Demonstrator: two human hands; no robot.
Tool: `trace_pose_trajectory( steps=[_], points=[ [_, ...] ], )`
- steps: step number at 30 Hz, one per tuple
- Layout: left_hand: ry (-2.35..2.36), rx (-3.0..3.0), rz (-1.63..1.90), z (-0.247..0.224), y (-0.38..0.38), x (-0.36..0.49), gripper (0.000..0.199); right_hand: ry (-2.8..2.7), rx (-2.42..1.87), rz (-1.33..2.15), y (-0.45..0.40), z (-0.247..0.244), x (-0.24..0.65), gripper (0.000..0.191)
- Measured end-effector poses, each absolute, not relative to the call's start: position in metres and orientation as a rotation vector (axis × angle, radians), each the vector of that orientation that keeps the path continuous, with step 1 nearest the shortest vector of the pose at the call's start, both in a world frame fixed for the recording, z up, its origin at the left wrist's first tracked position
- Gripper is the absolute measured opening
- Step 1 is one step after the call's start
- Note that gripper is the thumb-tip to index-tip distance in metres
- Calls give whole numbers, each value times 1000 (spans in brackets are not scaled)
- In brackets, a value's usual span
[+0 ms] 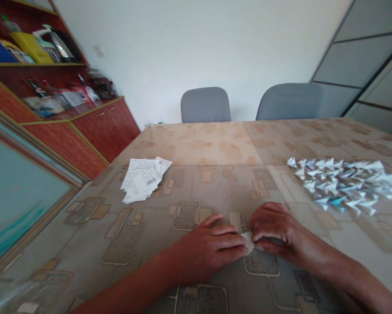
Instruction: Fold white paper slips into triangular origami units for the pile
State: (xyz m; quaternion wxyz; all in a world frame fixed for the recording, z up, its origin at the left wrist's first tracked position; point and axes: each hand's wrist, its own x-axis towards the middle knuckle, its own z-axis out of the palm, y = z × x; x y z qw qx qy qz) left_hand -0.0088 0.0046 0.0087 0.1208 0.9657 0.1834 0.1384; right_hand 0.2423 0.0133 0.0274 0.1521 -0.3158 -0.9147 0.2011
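Note:
A small piece of folded white paper [248, 243] lies on the patterned tabletop between my two hands. My left hand [212, 246] rests on the table with its fingertips pressed on the paper's left edge. On the other side, my right hand [273, 229] pinches the paper between thumb and fingers. The fingers hide part of its shape. To the left lies a fanned stack of printed white paper sheets [143, 179]. Rows of small folded paper pieces [342, 179], mostly white with a teal one among them, stand at the right.
The table [215, 139] has a patterned cover. Two grey chairs [205, 104] stand behind its far edge, against a white wall. A red-brown cabinet [101, 126] with a kettle, bottles and packets on its shelves is at the far left.

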Motion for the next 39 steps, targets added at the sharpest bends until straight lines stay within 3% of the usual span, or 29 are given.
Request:
trace_pose_trajectory(
  steps=[31, 39],
  points=[
    [601, 2814, 411, 12, -4, -3, 28, -2398, -1329, 492, 4, 5, 229, 19],
    [656, 2798, 444, 9, -6, 0, 25, -2403, -1365, 544, 4, 9, 229, 12]
  ],
)
